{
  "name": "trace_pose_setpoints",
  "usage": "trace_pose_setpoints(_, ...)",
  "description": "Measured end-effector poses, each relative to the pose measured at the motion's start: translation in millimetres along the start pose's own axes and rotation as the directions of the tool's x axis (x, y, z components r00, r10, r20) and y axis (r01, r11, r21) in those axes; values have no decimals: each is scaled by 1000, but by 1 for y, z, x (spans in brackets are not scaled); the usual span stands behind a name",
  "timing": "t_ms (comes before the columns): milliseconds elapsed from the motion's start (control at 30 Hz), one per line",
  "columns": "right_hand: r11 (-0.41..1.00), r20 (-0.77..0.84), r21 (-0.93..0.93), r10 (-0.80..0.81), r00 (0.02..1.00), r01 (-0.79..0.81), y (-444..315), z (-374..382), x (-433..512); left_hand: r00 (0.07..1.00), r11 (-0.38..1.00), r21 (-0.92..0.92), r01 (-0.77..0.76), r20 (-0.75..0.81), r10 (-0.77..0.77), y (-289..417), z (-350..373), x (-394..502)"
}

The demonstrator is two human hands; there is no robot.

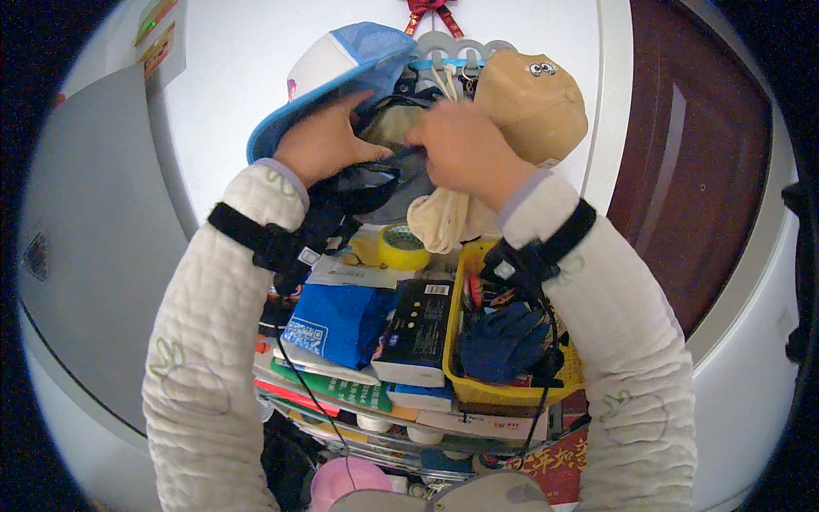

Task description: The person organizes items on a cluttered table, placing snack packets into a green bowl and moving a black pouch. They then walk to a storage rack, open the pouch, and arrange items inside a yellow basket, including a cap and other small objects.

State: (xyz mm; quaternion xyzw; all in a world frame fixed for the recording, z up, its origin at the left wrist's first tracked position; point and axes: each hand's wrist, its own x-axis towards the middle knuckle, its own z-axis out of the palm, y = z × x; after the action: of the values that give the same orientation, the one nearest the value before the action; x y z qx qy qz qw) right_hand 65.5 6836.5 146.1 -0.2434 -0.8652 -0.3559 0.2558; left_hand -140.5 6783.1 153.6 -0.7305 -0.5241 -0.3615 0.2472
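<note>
My left hand (326,141) reaches under the brim of a blue and white cap (358,54), its thumb and fingers apart near dark straps. Opposite it, my right hand (457,144) is bent with its fingers curled at a dark strap or edge of a dark bag (400,192); its grip is partly hidden. A tan cap with cartoon eyes (531,105) hangs to the right of that hand. Behind both hands is a grey wall hook rack (448,48) with a key ring and cream cords. Cream cloth (441,217) hangs below my right hand.
Below stands a crowded shelf with a yellow tape roll (404,246), a blue package (339,320), a black tissue pack (414,333) and a yellow basket (454,358) holding dark gloves (505,342). A pink round object (352,483) is lower down. A dark red door (691,153) is at right.
</note>
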Motion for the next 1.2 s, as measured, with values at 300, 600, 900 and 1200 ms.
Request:
trace_pose_setpoints(300,998,-141,45,-43,989,50,-28,22,-44,969,783,-583,217,31,-245,10,-21,18)
trace_pose_setpoints(600,992,-136,122,-24,990,40,-28,14,-47,964,345,-924,162,74,-256,20,32,48)
trace_pose_setpoints(900,995,-343,54,-64,937,88,-7,11,-48,974,952,204,-229,48,224,19,37,28)
trace_pose_setpoints(1200,986,-295,168,51,954,0,-3,-1,-44,901,960,180,-213,416,122,24,18,40)
